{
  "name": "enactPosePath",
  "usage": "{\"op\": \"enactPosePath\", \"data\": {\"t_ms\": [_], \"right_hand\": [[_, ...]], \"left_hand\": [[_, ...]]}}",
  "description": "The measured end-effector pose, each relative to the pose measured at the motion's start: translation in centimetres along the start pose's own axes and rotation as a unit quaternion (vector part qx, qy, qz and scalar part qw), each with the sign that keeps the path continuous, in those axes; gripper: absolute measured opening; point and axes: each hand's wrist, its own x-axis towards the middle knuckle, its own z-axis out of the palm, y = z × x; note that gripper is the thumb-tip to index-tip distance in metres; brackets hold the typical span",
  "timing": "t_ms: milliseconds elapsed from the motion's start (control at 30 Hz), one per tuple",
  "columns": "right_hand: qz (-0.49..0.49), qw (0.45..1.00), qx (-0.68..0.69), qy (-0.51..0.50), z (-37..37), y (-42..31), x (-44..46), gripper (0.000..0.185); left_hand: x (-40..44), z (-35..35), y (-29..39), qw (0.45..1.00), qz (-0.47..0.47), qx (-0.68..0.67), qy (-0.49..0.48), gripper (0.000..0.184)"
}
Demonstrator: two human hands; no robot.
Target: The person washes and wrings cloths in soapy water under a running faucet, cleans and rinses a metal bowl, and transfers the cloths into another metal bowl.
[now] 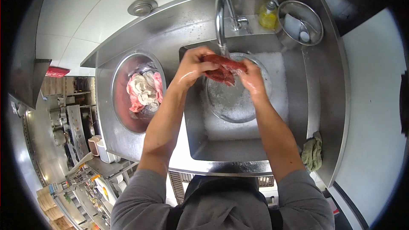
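We see both hands closed on a wet red cloth (pixel 221 66): the left hand (pixel 192 67) grips its left end, the right hand (pixel 252 79) its right end. The cloth is held near the sink's (pixel 238 150) far edge, just below the tap's (pixel 220 17) spout, above the far part of a round metal bowl (pixel 238 121). We note suds around this bowl inside the sink. By the counter's (pixel 121 142) left edge, an oval basin (pixel 117 117) carries crumpled pink and white cloths (pixel 145 88). At the far right corner we find a soap bottle (pixel 268 18) beside a steel pot (pixel 321 30); near the right corner closest to us, a green rag (pixel 312 153).
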Motion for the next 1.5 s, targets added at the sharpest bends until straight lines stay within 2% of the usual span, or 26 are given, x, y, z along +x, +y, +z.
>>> {"op": "enactPosePath", "data": {"t_ms": [100,133,167,233,267,300,333,400,467,500,533,600,667,733,800,867,900,933,967,1067,1100,1133,1200,1333,1400,1500], "right_hand": [[-0.010,0.956,0.269,0.114,-0.8,-1.8,0.3,0.016],[-0.032,0.895,0.401,0.191,-1.3,-3.1,0.4,0.014],[0.029,0.811,0.517,0.272,-0.3,-5.9,1.0,0.013],[0.040,0.913,0.376,0.151,2.7,-3.1,1.2,0.017],[0.073,0.911,0.383,0.131,5.3,-2.9,0.4,0.020],[0.040,0.960,0.241,0.137,5.8,-5.3,-1.6,0.026],[-0.149,0.967,0.049,0.198,7.2,-3.9,-2.4,0.028],[-0.189,0.960,-0.075,0.193,6.6,-0.8,-3.2,0.031],[-0.009,0.968,-0.045,0.245,3.9,-0.3,-1.9,0.030],[-0.071,0.959,-0.112,0.249,3.1,1.3,-0.9,0.029],[-0.137,0.941,-0.180,0.252,2.3,3.1,-0.1,0.029],[-0.089,0.950,-0.220,0.204,0.6,5.0,-0.6,0.025],[-0.040,0.954,-0.256,0.153,-0.4,6.3,-0.9,0.024],[0.079,0.938,-0.308,0.138,-0.5,7.0,-1.1,0.026],[0.028,0.954,-0.239,0.181,1.7,3.2,-1.1,0.035],[-0.141,0.980,-0.059,0.129,3.8,-1.2,-1.1,0.034],[-0.143,0.980,-0.056,0.127,5.3,0.7,0.1,0.034],[-0.025,0.996,0.034,0.080,7.8,4.5,2.3,0.031],[0.094,0.988,0.122,0.030,9.3,6.5,3.4,0.029],[0.035,0.996,0.053,0.058,5.1,-0.3,3.0,0.021],[0.027,0.996,0.033,0.074,4.1,-2.6,3.0,0.023],[0.027,0.997,0.027,0.071,4.2,-2.9,2.7,0.023],[0.024,0.975,0.155,0.158,4.2,-3.7,2.8,0.027],[-0.025,0.985,0.106,0.132,6.0,-5.5,-2.8,0.049],[-0.055,0.989,0.052,0.129,5.1,-5.5,-6.7,0.055],[-0.069,0.985,-0.077,0.138,3.7,-5.7,-10.7,0.063]], "left_hand": [[0.7,-1.3,-3.4,0.953,0.043,-0.293,0.068,0.024],[1.6,0.4,-4.9,0.929,0.029,-0.354,0.104,0.027],[2.8,1.6,-7.8,0.899,-0.092,-0.408,0.129,0.033],[4.7,5.1,-10.2,0.880,-0.187,-0.431,0.065,0.029],[4.2,4.8,-13.9,0.910,-0.128,-0.386,0.084,0.030],[4.8,5.1,-14.7,0.878,-0.118,-0.460,0.065,0.030],[5.4,5.5,-15.2,0.840,-0.108,-0.530,0.047,0.030],[3.7,6.7,-12.3,0.812,-0.095,-0.576,0.033,0.027],[3.7,8.7,-10.3,0.872,-0.187,-0.423,0.161,0.024],[3.1,8.1,-8.3,0.888,-0.260,-0.341,0.168,0.027],[3.5,7.2,-8.8,0.888,-0.261,-0.339,0.166,0.027],[4.7,5.2,-10.1,0.988,-0.121,-0.036,0.088,0.032],[4.2,3.5,-7.8,0.986,-0.118,0.046,0.105,0.029],[3.9,2.3,-6.3,0.931,-0.070,0.356,0.040,0.026],[3.8,2.1,-6.9,0.943,-0.077,0.323,0.040,0.025],[2.4,3.1,-5.3,0.991,-0.080,0.084,0.071,0.025],[0.9,3.7,-1.6,0.992,-0.106,0.031,0.065,0.019],[-0.1,3.4,-0.4,0.991,-0.106,0.033,0.069,0.019],[-1.1,2.7,0.3,0.988,-0.050,-0.109,0.098,0.017],[-4.3,-0.3,1.7,0.920,0.064,-0.368,0.120,0.023],[-4.3,-1.6,-1.5,0.884,0.053,-0.416,0.208,0.032],[-4.3,-1.7,-4.2,0.881,0.054,-0.421,0.210,0.032],[-3.6,-0.1,-7.4,0.854,-0.174,-0.442,0.211,0.027],[-0.8,3.7,-8.0,0.808,-0.170,-0.554,0.110,0.025],[1.3,3.7,-10.3,0.816,-0.212,-0.536,0.028,0.022],[1.4,4.7,-9.8,0.855,-0.160,-0.492,0.033,0.022]]}}
